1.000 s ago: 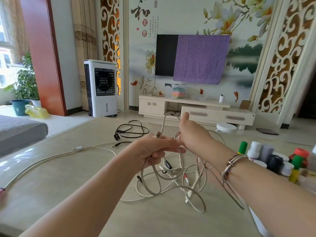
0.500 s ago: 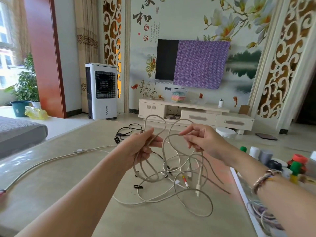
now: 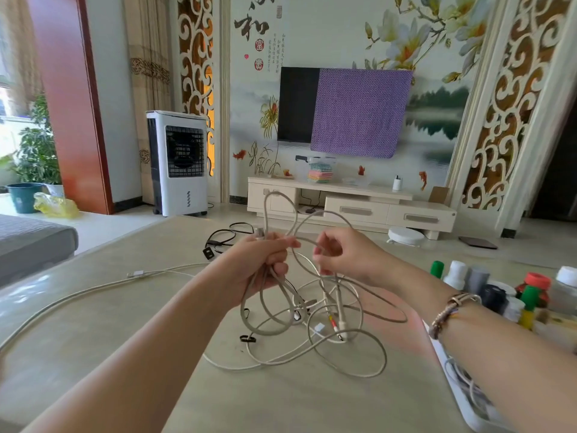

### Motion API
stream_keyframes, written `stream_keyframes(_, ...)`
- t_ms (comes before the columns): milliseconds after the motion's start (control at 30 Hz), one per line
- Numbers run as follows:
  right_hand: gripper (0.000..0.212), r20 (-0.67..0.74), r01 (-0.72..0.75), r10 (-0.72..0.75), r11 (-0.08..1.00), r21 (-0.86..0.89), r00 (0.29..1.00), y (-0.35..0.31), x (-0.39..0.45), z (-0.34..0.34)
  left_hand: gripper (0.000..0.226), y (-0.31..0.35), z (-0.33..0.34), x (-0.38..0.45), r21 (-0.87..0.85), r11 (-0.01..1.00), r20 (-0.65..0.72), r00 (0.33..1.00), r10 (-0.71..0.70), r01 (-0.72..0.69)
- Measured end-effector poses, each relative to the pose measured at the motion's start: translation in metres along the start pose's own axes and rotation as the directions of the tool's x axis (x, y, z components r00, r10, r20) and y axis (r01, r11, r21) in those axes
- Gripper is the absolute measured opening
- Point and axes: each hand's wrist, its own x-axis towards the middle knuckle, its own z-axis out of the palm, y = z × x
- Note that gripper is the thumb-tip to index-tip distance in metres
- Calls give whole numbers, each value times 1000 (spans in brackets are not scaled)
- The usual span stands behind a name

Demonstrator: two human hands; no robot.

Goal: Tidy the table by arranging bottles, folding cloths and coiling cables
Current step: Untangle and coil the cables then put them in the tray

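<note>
From the head camera, I'm holding the beige cable [image 3: 282,210] up over the table [image 3: 93,323] in front of me, with my left hand [image 3: 259,260] curled tight round a bunch of its loops and my right hand [image 3: 340,254] pinching one strand just beside the left hand. Most of the cable hangs below the left hand and pools on the table in a loose tangle, mixed with thinner white leads [image 3: 318,326]. My worry is that pulling the next loop through will drag those white leads up with it and knot the lot, because they cross the beige one below the left hand; a plug end could also snag. Both forearms reach forward from the lower edge, wrists raised, right wrist wearing a bracelet [image 3: 449,310]. Right of the left hand stands a cluster of bottles [image 3: 487,285], near enough that a swinging loop might tip one. A black cable [image 3: 224,239] lies beyond the left hand, untouched
</note>
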Motion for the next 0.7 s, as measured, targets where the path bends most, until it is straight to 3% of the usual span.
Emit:
stream_keyframes(100,35,-9,-56,55,964,-261,998,19,-10,-4,14,1,0,1,-9,999,-6,999,45,-45)
stream_keyframes(233,34,-9,-48,48,962,-268,999,21,-20,-8,15,-3,4,4,-40,994,-15,995,101,-101)
stream_keyframes(300,30,-94,-6,-23,953,-304,995,15,-21,-9,16,-3,7,5,-89,988,-24,992,123,-125)
stream_keyframes(333,27,-163,-6,-36,968,-252,986,12,-20,-9,16,-3,7,5,-118,984,-26,991,130,-132)
stream_keyframes(400,21,-229,-74,84,996,50,970,7,-18,-12,16,-2,7,5,-138,980,-21,989,144,-145)
stream_keyframes(500,21,-85,-248,303,887,391,949,0,-16,-14,16,-9,11,4,59,988,-65,987,150,-146)
stream_keyframes(567,22,-58,-265,320,862,431,946,-1,-15,-14,19,-17,17,5,235,964,-117,981,158,-127)
stream_keyframes(700,30,-83,-225,272,905,362,959,-3,-13,-8,28,-32,26,12,350,931,-160,973,166,-101)
